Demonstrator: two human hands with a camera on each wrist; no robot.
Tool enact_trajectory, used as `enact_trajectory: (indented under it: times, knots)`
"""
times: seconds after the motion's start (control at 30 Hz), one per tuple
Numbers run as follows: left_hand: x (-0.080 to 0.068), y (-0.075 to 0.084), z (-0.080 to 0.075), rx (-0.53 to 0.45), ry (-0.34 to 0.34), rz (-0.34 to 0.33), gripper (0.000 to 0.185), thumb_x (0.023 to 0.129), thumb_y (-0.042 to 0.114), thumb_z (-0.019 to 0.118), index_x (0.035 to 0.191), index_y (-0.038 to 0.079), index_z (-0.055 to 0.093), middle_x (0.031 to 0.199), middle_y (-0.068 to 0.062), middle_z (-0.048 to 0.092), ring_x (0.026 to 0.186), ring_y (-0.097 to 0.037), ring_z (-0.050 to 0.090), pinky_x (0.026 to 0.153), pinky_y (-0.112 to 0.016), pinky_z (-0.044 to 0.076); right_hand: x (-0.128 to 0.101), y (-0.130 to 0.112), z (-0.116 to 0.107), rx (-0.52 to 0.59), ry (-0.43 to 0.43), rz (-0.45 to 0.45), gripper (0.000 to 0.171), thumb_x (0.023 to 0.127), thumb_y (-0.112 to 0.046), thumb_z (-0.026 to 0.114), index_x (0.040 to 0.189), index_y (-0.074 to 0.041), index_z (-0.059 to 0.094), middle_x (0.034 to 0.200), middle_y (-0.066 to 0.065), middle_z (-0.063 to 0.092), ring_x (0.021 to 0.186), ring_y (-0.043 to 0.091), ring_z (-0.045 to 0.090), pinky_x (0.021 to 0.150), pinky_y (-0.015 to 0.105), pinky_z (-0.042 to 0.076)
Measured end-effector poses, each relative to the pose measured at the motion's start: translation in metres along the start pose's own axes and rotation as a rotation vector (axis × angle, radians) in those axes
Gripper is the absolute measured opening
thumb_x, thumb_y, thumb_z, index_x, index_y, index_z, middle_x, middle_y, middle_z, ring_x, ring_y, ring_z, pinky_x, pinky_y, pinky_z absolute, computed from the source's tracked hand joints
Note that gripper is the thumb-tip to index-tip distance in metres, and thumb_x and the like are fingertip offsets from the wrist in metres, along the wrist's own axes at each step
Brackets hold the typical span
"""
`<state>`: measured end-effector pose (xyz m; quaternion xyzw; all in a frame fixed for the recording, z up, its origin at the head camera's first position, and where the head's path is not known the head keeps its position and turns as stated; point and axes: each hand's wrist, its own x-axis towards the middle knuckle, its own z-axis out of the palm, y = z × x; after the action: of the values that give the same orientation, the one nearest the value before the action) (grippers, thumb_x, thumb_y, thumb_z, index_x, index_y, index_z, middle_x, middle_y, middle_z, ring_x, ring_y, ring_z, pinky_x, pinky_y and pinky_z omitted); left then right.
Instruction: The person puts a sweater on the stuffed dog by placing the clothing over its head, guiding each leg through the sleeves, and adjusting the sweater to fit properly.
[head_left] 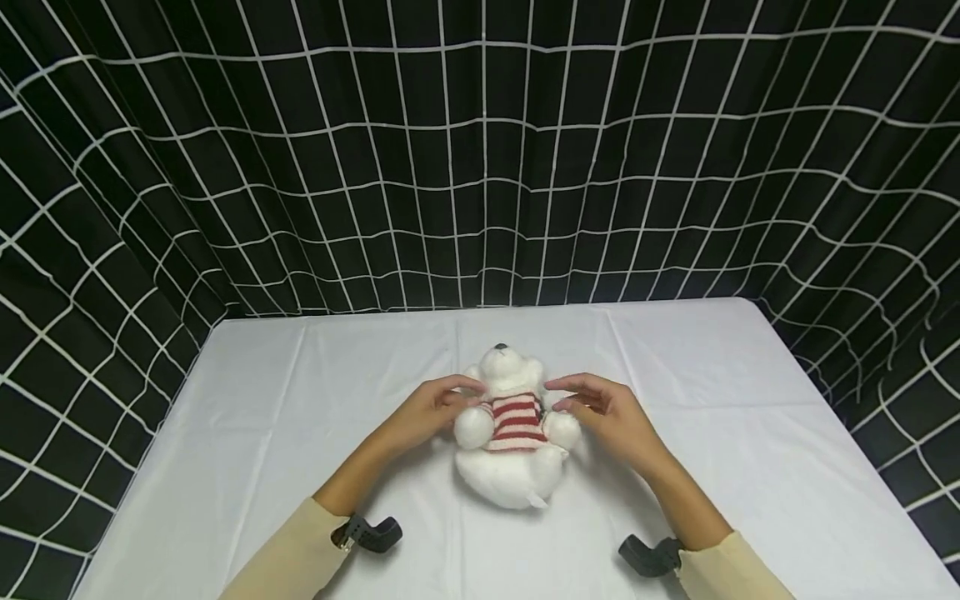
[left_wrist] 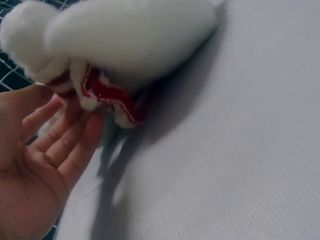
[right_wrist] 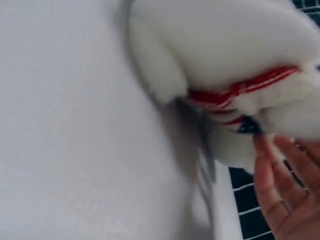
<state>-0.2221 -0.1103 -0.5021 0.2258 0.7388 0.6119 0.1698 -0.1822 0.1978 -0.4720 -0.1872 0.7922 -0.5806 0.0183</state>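
A white plush bear [head_left: 513, 479] in a red-and-white striped sweater [head_left: 516, 423] is at the middle of the table, its dark nose [head_left: 501, 346] toward the far side. My left hand [head_left: 431, 410] reaches in at the bear's left side in the head view, fingertips by its neck and arm. In the left wrist view the thumb and loosely extended fingers touch the sweater's striped edge. From the other side comes my right hand [head_left: 611, 410], its fingers slightly bent. The right wrist view has those fingertips against the bear near a dark blue patch [right_wrist: 249, 125].
A white cloth [head_left: 337, 375] covers the table. Black curtains with a white grid [head_left: 480, 167] hang behind it and at both sides. Dark wrist-worn devices [head_left: 378, 533] sit on both forearms, below beige sleeves' cuffs.
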Motion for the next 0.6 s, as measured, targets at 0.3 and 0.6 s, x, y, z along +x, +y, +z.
enact_trajectory:
  times: [0.3, 0.6]
  knots:
    - [0.012, -0.007, 0.005, 0.008, -0.019, 0.058, 0.018, 0.096, 0.000, 0.059, 0.113, -0.001, 0.063, 0.074, 0.001, 0.064, 0.071, -0.011, 0.058, 0.073, -0.026, 0.048, 0.024, 0.014, 0.017, -0.004, -0.038, 0.072, 0.014, 0.095, -0.013, 0.072, 0.105, -0.003, 0.072, 0.100, 0.011, 0.070, 0.089, 0.017, 0.068, 0.073, 0.028, 0.056]
    - [0.012, -0.002, 0.012, 0.195, 0.217, -0.100, 0.022, 0.083, 0.004, 0.060, 0.104, 0.000, 0.068, 0.077, -0.008, 0.075, 0.055, -0.013, 0.065, 0.051, -0.027, 0.053, 0.027, 0.023, 0.024, -0.049, 0.111, 0.265, 0.014, 0.093, -0.006, 0.070, 0.092, 0.008, 0.070, 0.082, 0.010, 0.071, 0.067, 0.011, 0.060, 0.059, 0.023, 0.049]
